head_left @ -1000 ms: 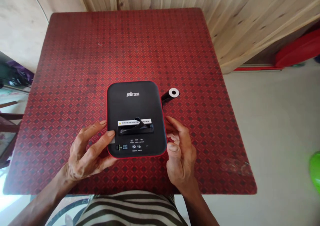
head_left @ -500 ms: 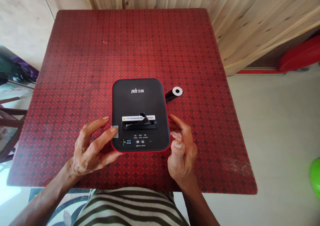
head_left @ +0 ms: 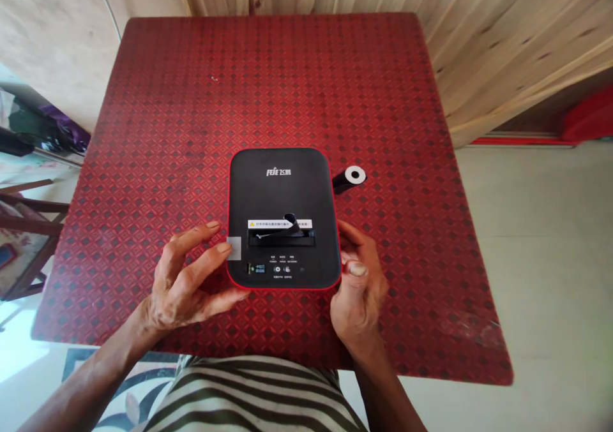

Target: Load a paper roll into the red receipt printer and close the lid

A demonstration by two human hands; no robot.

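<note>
Printer [head_left: 282, 196]: one unit, a flat rounded-rectangle housing in matte black plastic with a thin red rim, is laid flat on the near centre of the table [head_left: 287, 74].

At 6 o'clock from the unit, nearest the camera, one striped fabric garment [head_left: 249, 400] is seen, banded dark and pale.

Two bare hands are placed at the unit's near end. The left hand [head_left: 184, 285] is positioned at 8 o'clock, with its fingers spread wide; two fingertips are set against one small grey square tab [head_left: 234, 248] on the left edge, and the thumb is extended toward the near-left corner. The right hand [head_left: 359, 285] is positioned at 4 o'clock, with its fingers curled narrowly inward and the thumb tip pressed to the near-right corner; whether the edge is gripped cannot be told.

On the top face, one row of small white markings, too small to be read, is followed by one recessed slot [head_left: 281, 237] holding a curled dark strip, one white warning label [head_left: 261, 224], and one white logo at 12 o'clock.

One cylindrical roll [head_left: 352, 177], dark-sided with a white ringed end, is laid just beside the unit at 2 o'clock.

The tabletop is covered in a red diamond-patterned surface. One knotty plank wall [head_left: 502, 36] is seen beyond at 12 o'clock.
</note>
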